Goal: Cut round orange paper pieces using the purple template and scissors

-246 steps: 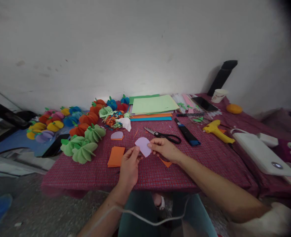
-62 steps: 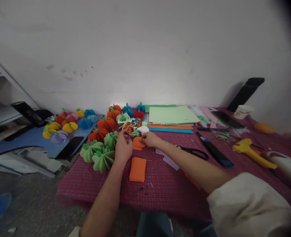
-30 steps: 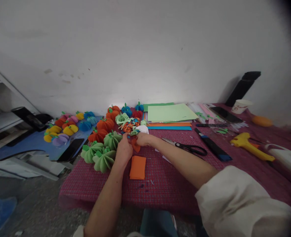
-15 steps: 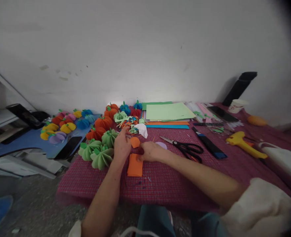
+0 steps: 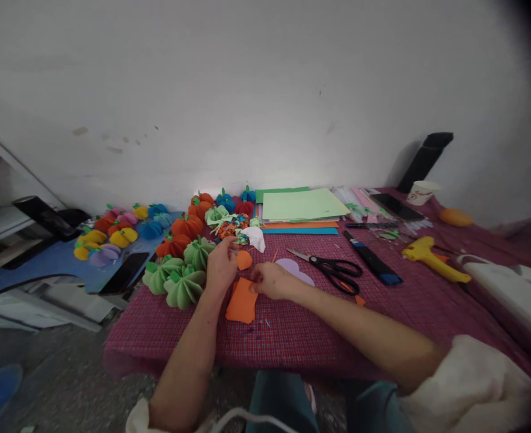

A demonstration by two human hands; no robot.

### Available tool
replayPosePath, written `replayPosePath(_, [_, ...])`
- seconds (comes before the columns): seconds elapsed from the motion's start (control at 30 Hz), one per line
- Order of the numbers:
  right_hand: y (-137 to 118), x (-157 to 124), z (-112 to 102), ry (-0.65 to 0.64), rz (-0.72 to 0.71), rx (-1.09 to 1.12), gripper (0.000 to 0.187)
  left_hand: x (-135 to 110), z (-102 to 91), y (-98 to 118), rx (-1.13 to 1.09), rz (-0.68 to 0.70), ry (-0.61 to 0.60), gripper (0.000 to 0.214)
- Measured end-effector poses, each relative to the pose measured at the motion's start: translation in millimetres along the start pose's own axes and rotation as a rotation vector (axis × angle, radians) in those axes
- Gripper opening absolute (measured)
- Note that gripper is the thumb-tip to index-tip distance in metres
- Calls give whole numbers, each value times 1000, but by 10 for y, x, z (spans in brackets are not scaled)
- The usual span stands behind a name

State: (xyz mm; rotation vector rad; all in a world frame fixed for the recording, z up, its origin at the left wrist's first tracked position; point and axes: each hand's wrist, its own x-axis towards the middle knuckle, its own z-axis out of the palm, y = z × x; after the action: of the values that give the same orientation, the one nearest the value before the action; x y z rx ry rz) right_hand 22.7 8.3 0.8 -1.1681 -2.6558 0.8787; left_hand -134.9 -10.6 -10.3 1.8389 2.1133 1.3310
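Note:
My left hand (image 5: pixel 221 266) has its fingers bent around the left edge of a small rounded piece of orange paper (image 5: pixel 244 260). Its fingertips are partly hidden. Close beside it, my right hand (image 5: pixel 273 281) pinches the upper right corner of rectangular orange paper (image 5: pixel 241 302), which lies slightly fanned on the checked cloth. A lilac scalloped paper shape (image 5: pixel 294 270) is partly behind my right hand. Black-handled scissors (image 5: pixel 332 266) rest to the right, blades pointing left.
Green paper pumpkins (image 5: pixel 184 287) and orange ones (image 5: pixel 187 227) crowd my left side. Behind the hands are paper scraps (image 5: pixel 233 227), a white crumpled piece (image 5: pixel 255 238) and stacked sheets (image 5: pixel 301 205). A yellow glue gun (image 5: pixel 434 260) and paper cup (image 5: pixel 422 192) stand right.
The orange rectangular paper has turned askew and its layers are fanned out under my right hand. More of the lilac shape shows. The view has shifted slightly.

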Motion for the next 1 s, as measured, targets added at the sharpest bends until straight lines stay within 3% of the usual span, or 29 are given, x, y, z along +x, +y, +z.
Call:
replayPosePath(0.07, [55,-21,-73,-17,-8,60,19,7,1,-1,-72,-21,13,40])
replayPosePath(0.17, [169,-42,-189,-6,29,279,23,15,4,23,-350,-82,2,32])
replayPosePath(0.3, [334,-28,-298,72,65,587,25,-17,5,115,-692,-179,-252,27])
replayPosePath(0.37, [389,-16,-330,125,55,596,24,-46,15,155,-714,-182,-385,26])
replayPosePath(0.47, [432,-27,-379,192,38,553,25,-74,42,171,-687,-175,-457,22])
replayPosePath(0.6, [521,-147,-504,273,25,426,28,-60,50,159,-727,-272,-340,21])
replayPosePath(0.67, [593,-254,-573,275,29,213,24,-52,25,186,-775,-334,-213,22])
replayPosePath(0.77, [670,-424,-608,174,79,-150,24,-80,-26,297,-843,-428,-78,27])
replayPosePath(1.0, [588,-507,-435,46,198,-338,30,-354,83,694,-980,-485,-121,26])
